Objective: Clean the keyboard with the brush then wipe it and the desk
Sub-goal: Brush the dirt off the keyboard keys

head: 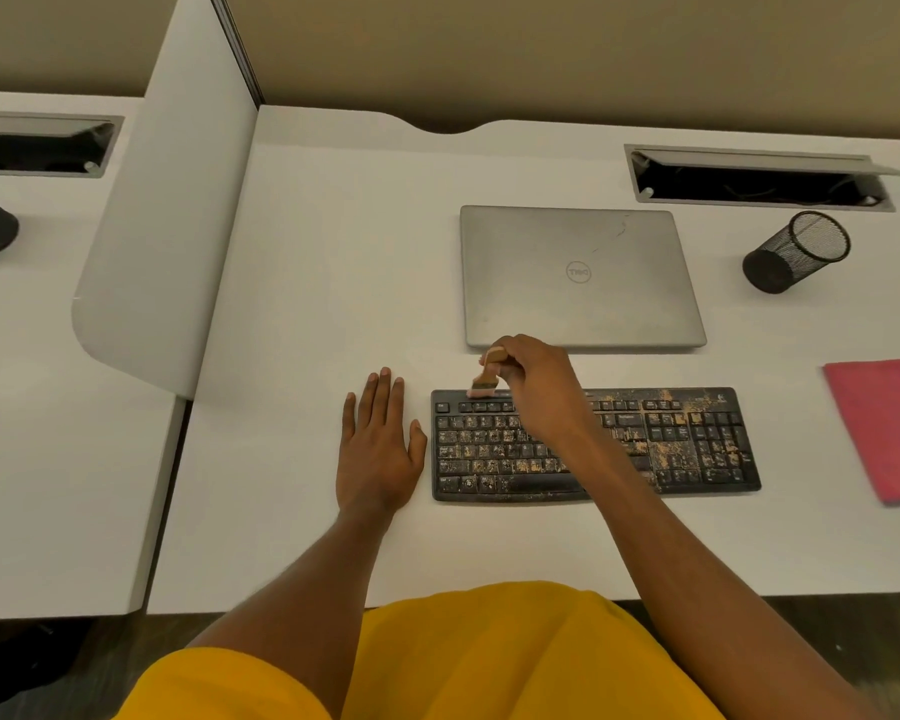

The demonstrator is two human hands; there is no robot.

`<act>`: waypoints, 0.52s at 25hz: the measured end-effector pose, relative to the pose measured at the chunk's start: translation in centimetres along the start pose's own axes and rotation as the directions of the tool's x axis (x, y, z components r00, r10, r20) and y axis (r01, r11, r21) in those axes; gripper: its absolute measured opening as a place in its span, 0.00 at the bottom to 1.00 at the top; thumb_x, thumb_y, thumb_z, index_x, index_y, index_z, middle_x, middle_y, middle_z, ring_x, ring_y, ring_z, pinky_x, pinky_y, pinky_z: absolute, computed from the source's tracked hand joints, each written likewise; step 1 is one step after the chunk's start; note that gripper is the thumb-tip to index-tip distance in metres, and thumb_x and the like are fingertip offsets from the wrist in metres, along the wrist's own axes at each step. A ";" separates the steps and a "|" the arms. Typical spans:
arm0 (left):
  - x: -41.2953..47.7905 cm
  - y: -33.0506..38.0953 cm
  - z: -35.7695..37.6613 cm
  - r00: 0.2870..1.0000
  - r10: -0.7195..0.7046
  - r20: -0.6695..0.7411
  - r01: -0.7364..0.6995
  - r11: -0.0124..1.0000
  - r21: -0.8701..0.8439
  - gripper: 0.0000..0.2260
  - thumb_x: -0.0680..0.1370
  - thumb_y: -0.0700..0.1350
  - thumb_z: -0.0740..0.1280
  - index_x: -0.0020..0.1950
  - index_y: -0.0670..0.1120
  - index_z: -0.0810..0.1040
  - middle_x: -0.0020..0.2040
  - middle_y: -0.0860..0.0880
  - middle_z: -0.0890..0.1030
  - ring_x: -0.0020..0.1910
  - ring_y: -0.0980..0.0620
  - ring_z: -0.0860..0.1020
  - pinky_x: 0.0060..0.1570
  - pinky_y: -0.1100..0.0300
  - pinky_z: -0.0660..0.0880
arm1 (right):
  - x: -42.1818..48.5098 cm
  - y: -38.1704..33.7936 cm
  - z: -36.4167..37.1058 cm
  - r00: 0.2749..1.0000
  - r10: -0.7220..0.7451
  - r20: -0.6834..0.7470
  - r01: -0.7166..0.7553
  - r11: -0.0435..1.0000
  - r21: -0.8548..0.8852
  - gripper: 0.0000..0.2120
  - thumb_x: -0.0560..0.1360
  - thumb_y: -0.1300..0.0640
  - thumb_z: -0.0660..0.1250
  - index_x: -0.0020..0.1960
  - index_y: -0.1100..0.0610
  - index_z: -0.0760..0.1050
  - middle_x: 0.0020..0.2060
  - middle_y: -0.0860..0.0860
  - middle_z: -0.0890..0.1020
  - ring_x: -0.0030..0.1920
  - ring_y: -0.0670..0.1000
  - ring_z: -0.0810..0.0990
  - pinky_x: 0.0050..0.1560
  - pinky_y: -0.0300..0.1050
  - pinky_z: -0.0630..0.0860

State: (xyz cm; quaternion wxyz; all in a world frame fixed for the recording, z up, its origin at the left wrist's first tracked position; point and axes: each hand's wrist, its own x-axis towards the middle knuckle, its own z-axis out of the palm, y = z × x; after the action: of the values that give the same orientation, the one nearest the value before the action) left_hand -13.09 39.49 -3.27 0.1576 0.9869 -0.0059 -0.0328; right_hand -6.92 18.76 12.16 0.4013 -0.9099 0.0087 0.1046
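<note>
The right hand (533, 387) grips a small wooden-handled brush (485, 377), its pale bristles touching the keyboard (697, 444) at its 11 o'clock corner. The left hand (378, 449) lies flat with straight fingers on the surface (333, 252), just beside the keyboard at 9 o'clock. The keyboard is black plastic speckled with tan grit. At its 12 o'clock lies a closed matte grey laptop (578, 275), at 3 o'clock a red cloth (884, 423), and at 1 o'clock a cylindrical black wire-mesh cup (796, 252). The surface is smooth and white, with a metal-lidded cable slot (759, 181). A rounded white divider (178, 210) stands at 9 o'clock, with a beige wall (541, 49) beyond.
</note>
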 end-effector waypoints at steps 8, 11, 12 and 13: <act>0.0 0.0 0.1 1.000 0.004 -0.006 -0.004 1.000 0.006 0.30 0.86 0.57 0.49 0.86 0.46 0.52 0.87 0.47 0.49 0.86 0.51 0.44 0.84 0.45 0.48 | 0.1 -0.2 -0.2 1.000 -0.015 -0.011 0.014 1.000 -0.011 0.08 0.80 0.70 0.60 0.51 0.65 0.77 0.46 0.56 0.80 0.44 0.40 0.79 0.42 0.24 0.72; 0.0 -0.1 0.2 1.000 -0.001 0.002 0.001 1.000 0.010 0.30 0.86 0.57 0.48 0.87 0.47 0.51 0.87 0.47 0.49 0.86 0.51 0.44 0.84 0.45 0.48 | -0.2 -0.9 0.5 1.000 -0.025 0.000 0.025 0.999 0.025 0.09 0.80 0.67 0.63 0.53 0.58 0.80 0.47 0.50 0.83 0.44 0.34 0.79 0.46 0.24 0.70; 0.0 -0.1 0.2 1.000 -0.003 0.003 0.003 1.000 0.010 0.31 0.86 0.58 0.48 0.87 0.47 0.51 0.87 0.47 0.48 0.86 0.51 0.44 0.84 0.45 0.47 | -0.1 -0.8 0.7 1.000 -0.016 0.002 0.016 0.999 0.028 0.09 0.81 0.67 0.63 0.53 0.59 0.80 0.48 0.50 0.83 0.44 0.35 0.79 0.45 0.25 0.70; 0.0 -0.1 0.2 1.000 -0.003 0.005 0.003 1.000 0.010 0.31 0.86 0.58 0.48 0.87 0.47 0.51 0.87 0.48 0.48 0.86 0.51 0.43 0.84 0.45 0.47 | -0.1 -0.6 0.5 1.000 -0.002 0.010 0.002 1.000 0.016 0.08 0.81 0.68 0.62 0.54 0.61 0.80 0.48 0.52 0.83 0.41 0.36 0.78 0.44 0.24 0.70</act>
State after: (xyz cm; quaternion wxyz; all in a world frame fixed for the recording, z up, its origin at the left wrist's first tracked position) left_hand -13.07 39.52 -3.47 0.1526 0.9876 -0.0049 -0.0355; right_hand -7.02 19.57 12.30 0.4086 -0.9062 0.0065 0.1084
